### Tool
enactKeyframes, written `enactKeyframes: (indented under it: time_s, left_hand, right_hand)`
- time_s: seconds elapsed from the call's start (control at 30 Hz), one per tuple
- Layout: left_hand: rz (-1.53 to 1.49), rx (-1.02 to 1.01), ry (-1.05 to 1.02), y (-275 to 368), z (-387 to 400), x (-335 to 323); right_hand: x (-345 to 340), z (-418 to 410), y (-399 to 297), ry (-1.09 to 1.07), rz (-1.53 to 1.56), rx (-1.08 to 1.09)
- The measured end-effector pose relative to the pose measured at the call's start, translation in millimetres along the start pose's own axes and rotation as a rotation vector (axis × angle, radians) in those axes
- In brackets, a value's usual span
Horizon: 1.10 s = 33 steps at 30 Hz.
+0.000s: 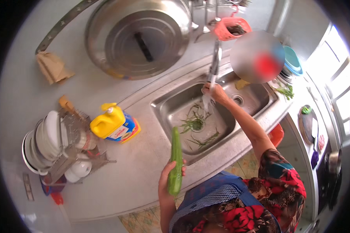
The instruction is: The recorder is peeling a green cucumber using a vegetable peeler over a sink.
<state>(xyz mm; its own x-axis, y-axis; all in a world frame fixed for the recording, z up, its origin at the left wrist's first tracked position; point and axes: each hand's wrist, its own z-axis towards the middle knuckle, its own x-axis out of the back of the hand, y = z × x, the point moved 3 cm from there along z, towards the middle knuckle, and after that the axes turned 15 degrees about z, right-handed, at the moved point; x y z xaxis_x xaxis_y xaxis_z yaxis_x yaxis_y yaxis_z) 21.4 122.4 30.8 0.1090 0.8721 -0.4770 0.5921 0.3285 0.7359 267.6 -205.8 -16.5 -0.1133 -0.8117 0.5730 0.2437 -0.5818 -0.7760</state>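
My left hand (165, 174) grips a long, peeled green gourd (176, 154) upright over the front left edge of the sink. Under the running faucet (215, 59), my right hand (217, 92) is wet and its fingers are curled. Whether it holds something is hidden by the water and blur. Water falls into the left basin of the stainless-steel sink (175, 109). Green peel strips (195, 121) lie around the drain there, with more peelings (205, 141) towards the front.
A yellow detergent jug (113, 123) stands left of the sink, near a dish rack (64, 169) with stacked plates (48, 134). A large steel lid (143, 43) leans behind. Greens (285, 91) and a cutting board with a knife (306, 128) are on the right.
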Motion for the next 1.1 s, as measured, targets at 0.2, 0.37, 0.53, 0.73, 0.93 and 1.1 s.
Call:
enactKeyframes:
  time_s: [0.2, 0.37, 0.53, 0.73, 0.93, 1.1]
  left_hand:
    - [0.016, -0.009, -0.092, -7.3, 15.2, -29.6]
    - [-0.042, -0.027, -0.171, -17.6, 21.0, -20.6]
    - [-0.034, -0.033, -0.158, -18.4, 9.1, 7.6]
    - [-0.028, -0.091, -0.225, 10.8, -10.9, 18.6]
    - [-0.052, -0.096, -0.167, -3.2, -20.0, 68.8]
    - [-0.064, -0.111, -0.167, 1.0, -39.2, 95.3]
  right_hand:
    - [-11.9, -12.6, -19.3, -0.36, -0.223, 0.043]
    - [-33.3, -30.9, -9.7, -0.503, -0.287, 0.282]
    - [-50.2, 5.7, -125.4, -0.403, -0.683, 0.487]
    - [-34.5, 89.5, -408.0, 0.23, -0.057, 0.923]
    - [-193.0, 167.5, -507.9, 0.18, -0.059, 1.019]
    - [-274.6, 172.3, -507.4, -0.111, -0.248, 0.823]
